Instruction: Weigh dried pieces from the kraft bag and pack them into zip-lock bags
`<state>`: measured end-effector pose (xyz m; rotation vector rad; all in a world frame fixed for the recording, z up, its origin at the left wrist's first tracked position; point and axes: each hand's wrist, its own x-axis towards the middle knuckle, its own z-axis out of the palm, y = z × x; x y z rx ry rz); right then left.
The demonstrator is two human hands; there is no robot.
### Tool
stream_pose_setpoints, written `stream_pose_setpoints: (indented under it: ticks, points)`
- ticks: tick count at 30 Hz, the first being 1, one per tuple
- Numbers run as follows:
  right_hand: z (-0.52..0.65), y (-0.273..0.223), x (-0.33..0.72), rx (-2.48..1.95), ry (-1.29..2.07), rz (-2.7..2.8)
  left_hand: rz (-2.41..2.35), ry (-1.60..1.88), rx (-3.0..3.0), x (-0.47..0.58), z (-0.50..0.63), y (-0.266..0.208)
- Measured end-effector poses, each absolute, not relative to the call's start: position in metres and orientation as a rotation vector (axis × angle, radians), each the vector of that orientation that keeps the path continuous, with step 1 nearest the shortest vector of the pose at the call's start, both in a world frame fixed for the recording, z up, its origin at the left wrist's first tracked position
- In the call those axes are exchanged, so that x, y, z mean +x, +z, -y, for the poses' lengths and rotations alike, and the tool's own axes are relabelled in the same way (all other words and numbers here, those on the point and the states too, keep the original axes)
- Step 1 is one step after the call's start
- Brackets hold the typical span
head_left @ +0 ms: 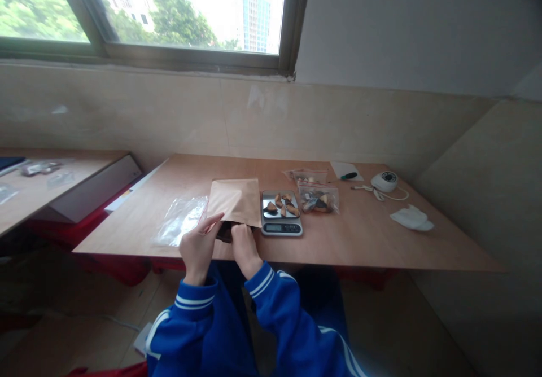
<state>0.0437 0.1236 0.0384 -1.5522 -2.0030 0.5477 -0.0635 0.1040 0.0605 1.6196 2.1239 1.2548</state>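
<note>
A brown kraft paper bag (235,199) lies at the front of the table, its near edge raised over a dark area that looks like its open mouth. My left hand (198,250) grips the bag's near left corner between thumb and fingers. Closed at the near right edge is my right hand (244,246), its fingertips partly hidden at the dark opening. Just right of the bag, a kitchen scale (282,229) carries several brown dried pieces (283,210) on its metal plate. Left of the bag lie clear plastic bags (180,222).
Beyond the scale are zip bags with dried pieces (319,199). Farther right lie a green-handled screwdriver (349,176), a white dome camera (384,181) with its cable, and a crumpled white tissue (411,218). Another table (84,168) stands at the left.
</note>
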Motion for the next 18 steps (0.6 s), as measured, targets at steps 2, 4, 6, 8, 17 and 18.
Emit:
stream_pose_setpoints:
  ticks: [2, 4, 6, 8, 17, 18]
  points:
    - [-0.12, 0.043, 0.047, -1.6, 0.529, 2.032, -2.122, 1.239, 1.617, -0.063, -0.104, 0.064]
    - [-0.115, 0.048, 0.051, -1.642, 0.512, 2.057, -2.115, 1.225, 1.619, -0.063, -0.104, 0.068]
    - [-0.111, 0.053, 0.054, -1.671, 0.484, 2.079, -2.102, 1.222, 1.637, -0.064, -0.105, 0.071]
    - [-0.108, 0.056, 0.057, -1.687, 0.426, 2.097, -2.091, 1.227, 1.665, -0.064, -0.107, 0.074]
    - [-0.102, 0.063, 0.064, -1.578, 0.395, 1.951, -2.102, 1.142, 1.749, -0.061, -0.108, 0.088]
    - [-0.1, 0.065, 0.065, -1.553, 0.399, 1.936, -2.1, 1.138, 1.758, -0.06, -0.108, 0.09]
